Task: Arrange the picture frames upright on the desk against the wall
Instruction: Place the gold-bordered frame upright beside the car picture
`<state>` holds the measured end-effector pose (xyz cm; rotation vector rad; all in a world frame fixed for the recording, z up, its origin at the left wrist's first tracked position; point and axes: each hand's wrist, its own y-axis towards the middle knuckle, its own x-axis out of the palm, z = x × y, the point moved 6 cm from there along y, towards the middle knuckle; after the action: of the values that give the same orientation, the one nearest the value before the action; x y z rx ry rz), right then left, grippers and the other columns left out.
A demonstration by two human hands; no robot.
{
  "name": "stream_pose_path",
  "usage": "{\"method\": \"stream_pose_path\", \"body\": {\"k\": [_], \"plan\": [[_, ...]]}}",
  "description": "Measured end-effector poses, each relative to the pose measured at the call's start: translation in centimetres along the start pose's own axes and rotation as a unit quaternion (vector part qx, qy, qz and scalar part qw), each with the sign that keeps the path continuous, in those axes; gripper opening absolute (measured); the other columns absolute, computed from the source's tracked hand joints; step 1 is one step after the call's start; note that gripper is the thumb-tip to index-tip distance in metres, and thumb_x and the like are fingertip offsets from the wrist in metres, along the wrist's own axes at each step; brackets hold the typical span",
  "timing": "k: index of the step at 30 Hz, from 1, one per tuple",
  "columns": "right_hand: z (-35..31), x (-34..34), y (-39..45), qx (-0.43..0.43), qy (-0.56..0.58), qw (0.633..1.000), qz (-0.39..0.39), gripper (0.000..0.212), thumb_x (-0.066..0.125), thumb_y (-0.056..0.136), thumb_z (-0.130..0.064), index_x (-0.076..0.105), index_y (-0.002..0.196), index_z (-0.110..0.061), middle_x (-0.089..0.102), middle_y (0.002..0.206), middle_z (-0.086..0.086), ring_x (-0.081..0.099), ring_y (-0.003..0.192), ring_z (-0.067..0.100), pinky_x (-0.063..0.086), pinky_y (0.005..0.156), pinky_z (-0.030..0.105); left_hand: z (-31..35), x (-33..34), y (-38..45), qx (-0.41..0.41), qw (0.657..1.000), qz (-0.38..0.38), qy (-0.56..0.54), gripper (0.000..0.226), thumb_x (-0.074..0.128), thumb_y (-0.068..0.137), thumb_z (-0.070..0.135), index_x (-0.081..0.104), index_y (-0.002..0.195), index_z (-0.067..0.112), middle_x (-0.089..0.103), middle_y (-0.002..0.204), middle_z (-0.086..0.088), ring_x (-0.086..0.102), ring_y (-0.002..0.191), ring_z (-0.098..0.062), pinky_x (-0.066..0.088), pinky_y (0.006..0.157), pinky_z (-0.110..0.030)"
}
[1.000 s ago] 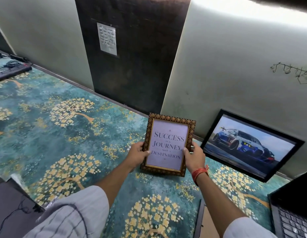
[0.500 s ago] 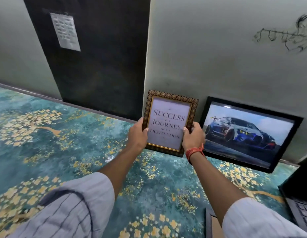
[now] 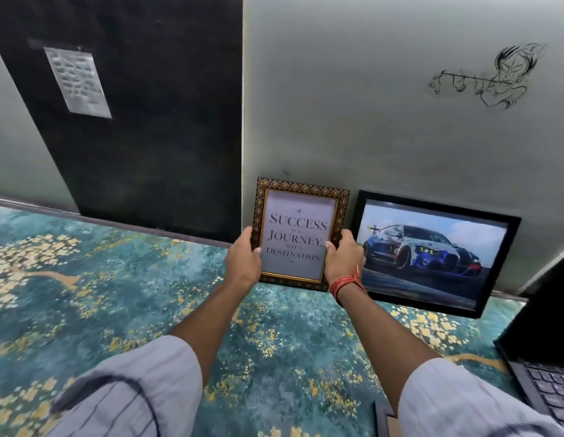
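A brown ornate frame with a "Success is a journey" print stands upright against the pale wall, its lower edge on the teal floral desk cover. My left hand grips its left side and my right hand, with a red thread at the wrist, grips its right side. Just to its right a black frame with a blue car photo leans upright against the same wall.
A black laptop stands open at the right edge. A dark wall panel with a white paper sheet is to the left. The corner of another dark frame shows at the bottom. A line drawing is on the wall.
Both hands carried the ornate frame forward from mid-desk to the wall and stood it beside the car frame. The view moved closer to the wall.
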<state>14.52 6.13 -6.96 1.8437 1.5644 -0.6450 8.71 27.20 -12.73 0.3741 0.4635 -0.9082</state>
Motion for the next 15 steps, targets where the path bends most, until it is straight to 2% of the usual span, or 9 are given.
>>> {"method": "stream_pose_path", "body": {"k": [4,7,13,15], "plan": [[-0.8,0.6,0.2,0.008,0.014,1.000,-0.010,0.031,0.057,0.094,-0.020,0.054,0.121,-0.007,0.066,0.112,0.017,0.062,0.104,0.032,0.052,0.081,0.038,0.1,-0.5,0.5,-0.002,1.000,0.010,-0.009,0.050,0.053,0.095,0.006,0.044,0.142,0.015,0.059,0.137,-0.010,0.055,0.127,-0.028,0.046,0.107,-0.046],[-1.1,1.0,0.4,0.016,0.007,1.000,-0.020,0.026,0.054,0.095,-0.022,0.054,0.116,-0.007,0.065,0.109,0.016,0.061,0.100,0.031,0.047,0.070,0.032,0.1,-0.5,1.0,-0.006,1.000,-0.006,-0.004,0.048,0.051,0.096,0.004,0.044,0.143,0.013,0.059,0.136,-0.009,0.055,0.126,-0.027,0.046,0.106,-0.040],[-1.4,1.3,0.9,0.025,-0.023,0.999,-0.019,0.021,0.053,0.096,-0.022,0.053,0.109,-0.006,0.065,0.107,0.017,0.059,0.092,0.029,0.045,0.068,0.033,0.4,-0.5,1.8,-0.019,0.999,-0.024,0.012,0.044,0.050,0.096,0.006,0.046,0.139,0.017,0.061,0.132,-0.010,0.058,0.119,-0.029,0.050,0.101,-0.047],[-1.4,1.3,0.8,0.024,-0.030,0.999,-0.015,0.023,0.053,0.096,-0.022,0.054,0.111,-0.005,0.065,0.109,0.018,0.061,0.098,0.033,0.049,0.072,0.036,0.2,-0.4,2.0,-0.020,0.999,-0.025,0.014,0.048,0.050,0.096,0.008,0.043,0.143,0.018,0.060,0.135,-0.010,0.057,0.121,-0.030,0.050,0.101,-0.051]]}}
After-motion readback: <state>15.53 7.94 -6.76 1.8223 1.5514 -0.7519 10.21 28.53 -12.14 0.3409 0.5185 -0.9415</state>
